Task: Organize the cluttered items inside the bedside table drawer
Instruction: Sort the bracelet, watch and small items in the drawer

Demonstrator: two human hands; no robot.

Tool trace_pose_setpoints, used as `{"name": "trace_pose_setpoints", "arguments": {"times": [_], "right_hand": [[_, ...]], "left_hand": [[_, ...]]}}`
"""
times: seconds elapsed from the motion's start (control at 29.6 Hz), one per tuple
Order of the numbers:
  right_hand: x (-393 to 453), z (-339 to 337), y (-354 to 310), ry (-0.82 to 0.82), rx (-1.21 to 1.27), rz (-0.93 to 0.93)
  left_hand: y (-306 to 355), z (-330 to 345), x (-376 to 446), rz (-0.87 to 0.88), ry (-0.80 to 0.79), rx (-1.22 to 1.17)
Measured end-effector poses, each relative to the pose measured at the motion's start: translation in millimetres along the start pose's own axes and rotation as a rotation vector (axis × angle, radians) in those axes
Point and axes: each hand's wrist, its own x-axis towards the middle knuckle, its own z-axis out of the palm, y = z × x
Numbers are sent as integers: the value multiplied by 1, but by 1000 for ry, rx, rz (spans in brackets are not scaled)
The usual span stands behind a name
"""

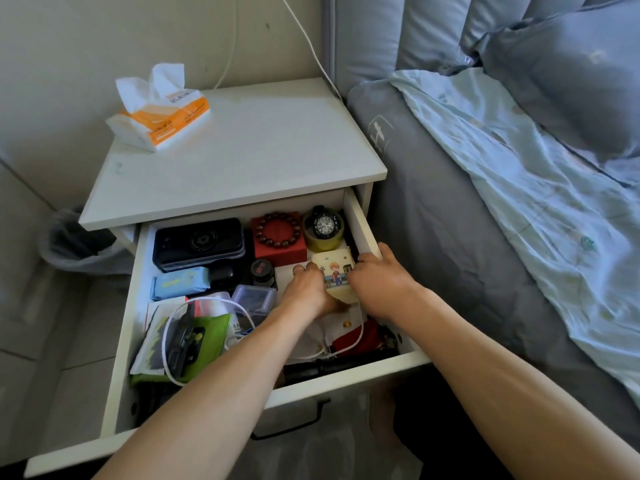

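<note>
The white bedside drawer [360, 223] is pulled open and full of items. Both hands reach into its right half and hold a cream box with a cartoon figure [335, 271]: my left hand [306, 289] grips its left side, my right hand [377, 282] its right side. At the back lie a black phone-like device [199, 242], a red box with a bead bracelet [278, 237] and a black watch on a yellow tape roll [323, 226]. In front are a blue tissue pack [181, 282], a clear purple case [254, 299], a white cable [207, 303] and a green pouch [207, 332].
A tissue pack [162, 112] sits on the table top [242, 150]. The bed with grey and light blue bedding [502, 202] borders the drawer on the right. A bin with a liner [74, 242] stands to the left. A black flashlight [318, 368] lies along the drawer front.
</note>
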Motion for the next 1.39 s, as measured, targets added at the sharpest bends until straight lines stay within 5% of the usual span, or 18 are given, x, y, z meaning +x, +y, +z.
{"name": "trace_pose_setpoints", "arguments": {"times": [0.17, 0.3, 0.74, 0.91, 1.22, 1.39], "right_hand": [[-22, -9, 0, 233, 441, 83], [-35, -8, 8, 233, 759, 143], [-25, -35, -54, 288, 988, -125], [-16, -43, -95, 274, 1078, -163], [11, -62, -142, 98, 1354, -10], [0, -69, -126, 252, 1544, 103]], "left_hand": [[2, -37, -17, 71, 12, -34], [-10, -75, -50, 214, 98, -57], [-119, -106, -126, 318, 336, -155], [-138, -113, -129, 273, 257, -79], [-149, -105, -132, 215, 345, -133], [-151, -103, -128, 150, 401, -139]]}}
